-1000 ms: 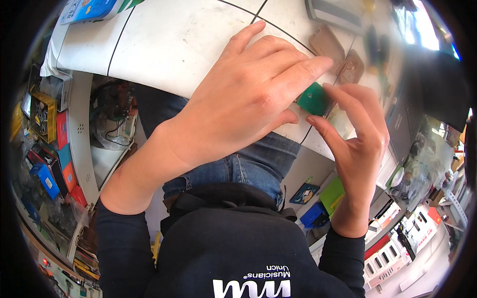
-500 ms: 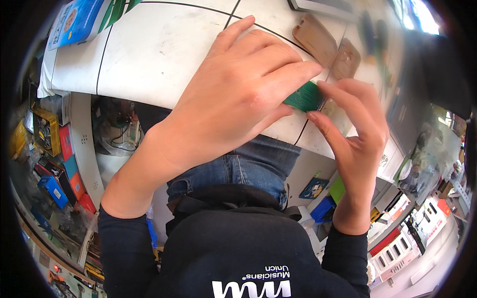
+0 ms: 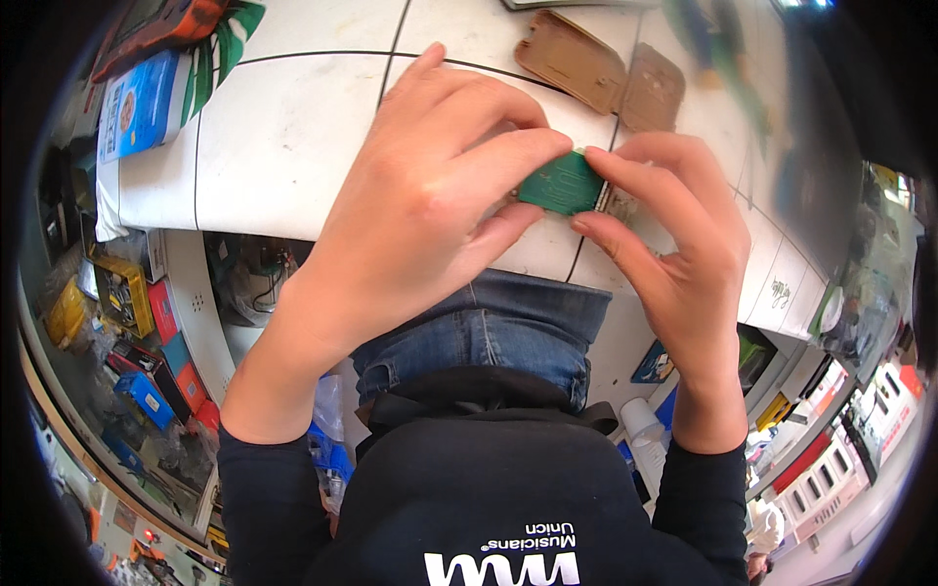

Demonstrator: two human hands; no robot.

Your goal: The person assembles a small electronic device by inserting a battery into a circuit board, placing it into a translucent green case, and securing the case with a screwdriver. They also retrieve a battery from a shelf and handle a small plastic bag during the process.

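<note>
A small green circuit board [image 3: 561, 186] is held between my two hands, above the near edge of the white table [image 3: 293, 127]. My left hand [image 3: 449, 166] pinches its left side with thumb and forefinger, the other fingers raised. On the right side, the thumb and forefinger of my right hand [image 3: 674, 210] grip the board's edges. Wavy traces show on its upper face; a strip of pale contacts lines its right edge. Just beyond my hands lie two brown plastic case halves [image 3: 572, 61], apart from my fingers.
At the far left stand a blue box [image 3: 142, 107] and an orange-and-black device [image 3: 156, 34]. Blurred tools [image 3: 728, 44] lie at the far right. Below the table's left end, shelves hold a yellow bin [image 3: 122, 293] and several boxes.
My head view has shifted, so the table and case halves appear further left. The board has turned a little and shows more of its face, still between both hands.
</note>
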